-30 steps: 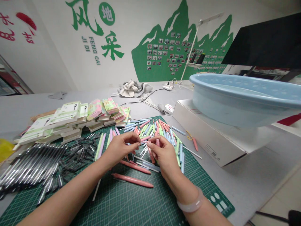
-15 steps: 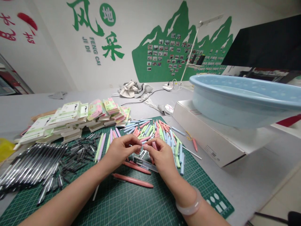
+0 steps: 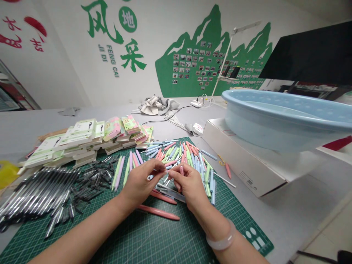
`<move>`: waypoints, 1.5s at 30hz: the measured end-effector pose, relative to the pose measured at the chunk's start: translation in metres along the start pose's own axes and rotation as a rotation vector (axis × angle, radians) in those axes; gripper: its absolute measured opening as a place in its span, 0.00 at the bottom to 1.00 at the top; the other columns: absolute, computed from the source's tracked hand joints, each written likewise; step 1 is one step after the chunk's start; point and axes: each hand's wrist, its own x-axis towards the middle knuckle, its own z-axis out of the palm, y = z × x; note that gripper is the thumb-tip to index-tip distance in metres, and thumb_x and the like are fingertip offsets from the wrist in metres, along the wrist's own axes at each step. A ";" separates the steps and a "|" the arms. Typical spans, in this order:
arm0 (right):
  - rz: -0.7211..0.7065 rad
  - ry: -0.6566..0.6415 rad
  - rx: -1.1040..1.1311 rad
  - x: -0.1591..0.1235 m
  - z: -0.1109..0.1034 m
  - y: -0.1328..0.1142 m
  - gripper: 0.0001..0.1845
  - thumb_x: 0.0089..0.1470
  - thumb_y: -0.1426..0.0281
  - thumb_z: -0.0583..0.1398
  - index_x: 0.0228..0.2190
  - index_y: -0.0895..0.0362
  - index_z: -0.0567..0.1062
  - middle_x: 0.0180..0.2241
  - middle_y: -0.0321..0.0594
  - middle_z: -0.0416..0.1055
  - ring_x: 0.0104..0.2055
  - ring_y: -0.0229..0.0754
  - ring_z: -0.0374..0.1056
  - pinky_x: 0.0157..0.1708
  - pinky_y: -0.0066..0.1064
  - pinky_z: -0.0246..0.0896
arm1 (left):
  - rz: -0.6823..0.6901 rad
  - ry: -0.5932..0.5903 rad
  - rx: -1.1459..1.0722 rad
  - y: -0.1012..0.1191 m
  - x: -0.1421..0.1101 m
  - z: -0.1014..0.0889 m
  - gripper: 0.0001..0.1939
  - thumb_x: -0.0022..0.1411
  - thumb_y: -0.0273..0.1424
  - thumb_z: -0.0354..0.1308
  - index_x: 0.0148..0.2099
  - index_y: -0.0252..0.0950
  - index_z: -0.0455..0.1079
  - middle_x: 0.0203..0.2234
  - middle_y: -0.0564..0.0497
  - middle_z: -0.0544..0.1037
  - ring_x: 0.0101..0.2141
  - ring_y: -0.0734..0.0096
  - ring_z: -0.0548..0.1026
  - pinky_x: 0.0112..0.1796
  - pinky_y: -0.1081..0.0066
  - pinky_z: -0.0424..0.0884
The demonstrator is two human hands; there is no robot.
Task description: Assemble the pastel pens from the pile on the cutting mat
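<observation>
Over the green cutting mat (image 3: 143,245), my two hands meet at their fingertips. My left hand (image 3: 140,181) is closed in a pinch on one end of a thin, pale pink pen part (image 3: 166,171). The thumb and fingertips of my right hand (image 3: 192,185) pinch its other end. My right fingers also hold a pink pen piece (image 3: 181,169), mostly hidden by the hand. Below them lie two coral pens (image 3: 162,212) and a clear plastic piece (image 3: 176,194). A heap of pastel pen parts (image 3: 189,154) spreads behind my hands.
Black-and-clear pens (image 3: 41,192) and loose black caps (image 3: 93,176) cover the mat's left side. Small boxes (image 3: 79,134) are stacked behind them. At right, a blue basin (image 3: 264,128) rests on a white box (image 3: 242,161). Crumpled cloth (image 3: 154,105) lies farther back.
My left hand has shifted and its wrist now covers the left end of the nearest coral pen. A little more of the thin pink part shows between my fingertips. The view has tilted slightly up.
</observation>
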 end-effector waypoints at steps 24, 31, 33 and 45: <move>0.184 -0.031 0.504 0.007 -0.006 -0.001 0.13 0.46 0.62 0.64 0.28 0.61 0.76 0.22 0.38 0.67 0.23 0.33 0.61 0.19 0.22 0.55 | -0.550 -0.065 -0.784 0.000 0.011 0.003 0.12 0.52 0.35 0.64 0.38 0.36 0.74 0.30 0.51 0.75 0.30 0.73 0.72 0.32 0.72 0.72; 0.191 0.032 0.597 0.011 -0.015 0.002 0.14 0.46 0.64 0.66 0.32 0.62 0.77 0.21 0.35 0.66 0.22 0.32 0.61 0.18 0.21 0.56 | -0.690 -0.003 -0.968 0.005 0.006 -0.002 0.11 0.49 0.32 0.66 0.36 0.36 0.74 0.33 0.51 0.75 0.36 0.74 0.71 0.36 0.77 0.66; 0.218 0.024 0.671 0.012 -0.015 0.002 0.11 0.45 0.68 0.67 0.30 0.63 0.76 0.21 0.35 0.67 0.21 0.29 0.60 0.16 0.17 0.52 | -0.691 -0.003 -0.920 0.006 0.001 -0.005 0.11 0.49 0.33 0.66 0.37 0.36 0.74 0.32 0.51 0.75 0.35 0.74 0.71 0.35 0.77 0.65; 0.403 -0.030 0.841 0.009 -0.010 0.005 0.06 0.45 0.78 0.65 0.29 0.66 0.74 0.27 0.42 0.70 0.22 0.28 0.62 0.15 0.13 0.52 | -0.662 0.082 -1.019 0.019 0.000 -0.014 0.11 0.45 0.30 0.68 0.34 0.32 0.76 0.30 0.50 0.75 0.32 0.76 0.69 0.35 0.77 0.64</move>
